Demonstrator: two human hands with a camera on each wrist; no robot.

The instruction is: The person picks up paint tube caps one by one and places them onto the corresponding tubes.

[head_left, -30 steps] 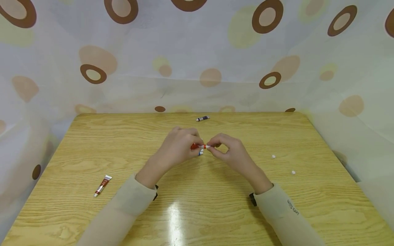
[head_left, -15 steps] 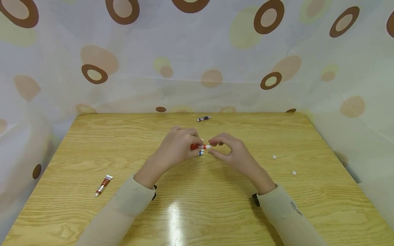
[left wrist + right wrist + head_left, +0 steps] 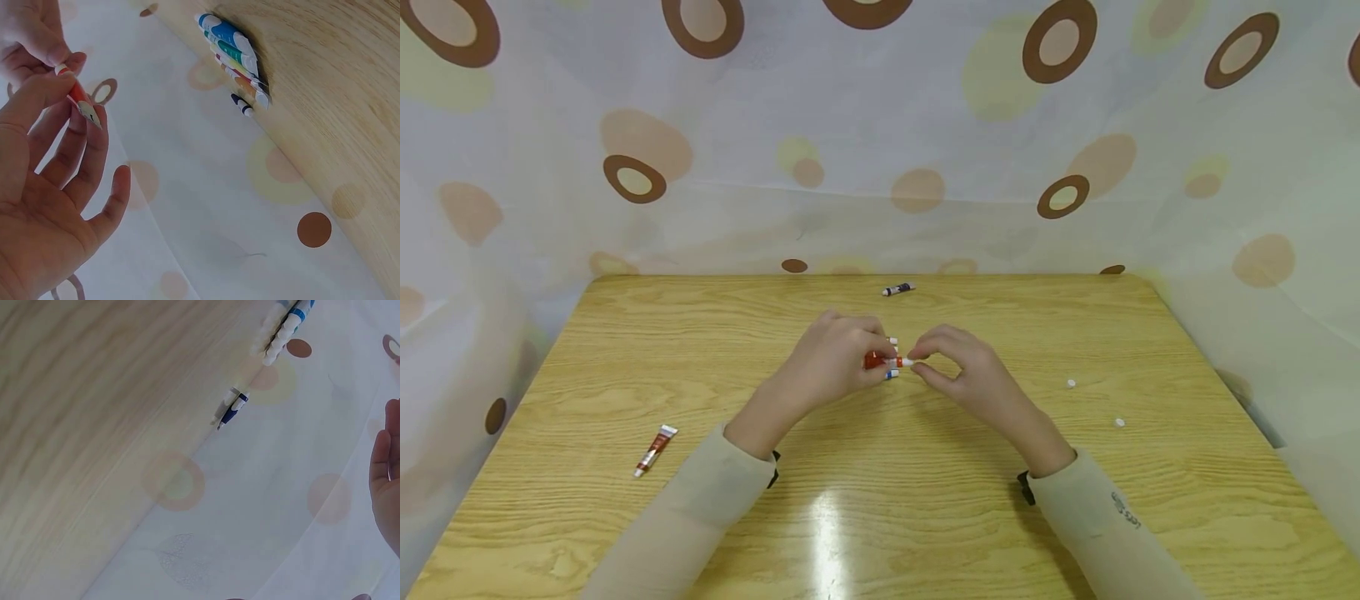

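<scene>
Moved back in: right hand [image 3: 970, 379], fingertips now pinching white tip of small red paint tube [image 3: 882, 360]. Left hand [image 3: 831, 360] gripping tube body, above middle of wooden table [image 3: 625, 350]. More tubes under hands.

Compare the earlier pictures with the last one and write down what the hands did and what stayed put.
The right hand, which had drawn slightly away from the red tube half a second ago, has closed in again and pinches its white tip. The left hand still grips the tube, with other tubes under it. The brown tube, the dark tube and the two white caps on the table have not moved.
</scene>
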